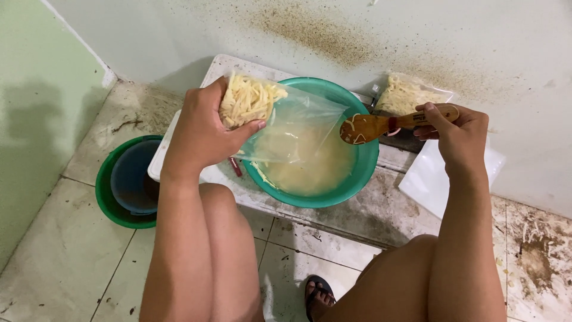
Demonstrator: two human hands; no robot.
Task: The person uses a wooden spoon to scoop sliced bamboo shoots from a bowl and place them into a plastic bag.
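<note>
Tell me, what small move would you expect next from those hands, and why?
Probably the right hand dips the wooden spoon into the teal basin: the spoon carries only a few strips, and the left hand holds a part-filled clear bag above it.

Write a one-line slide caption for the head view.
Left hand holds a clear bag of pale strips over a teal basin; right hand grips a wooden spoon.

Two bags [262, 113], two basins [333, 179], one spoon [381, 124].

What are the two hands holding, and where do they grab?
The left hand grips a clear plastic bag of pale strips by its filled end; the right hand holds a wooden spoon by its handle.
</note>
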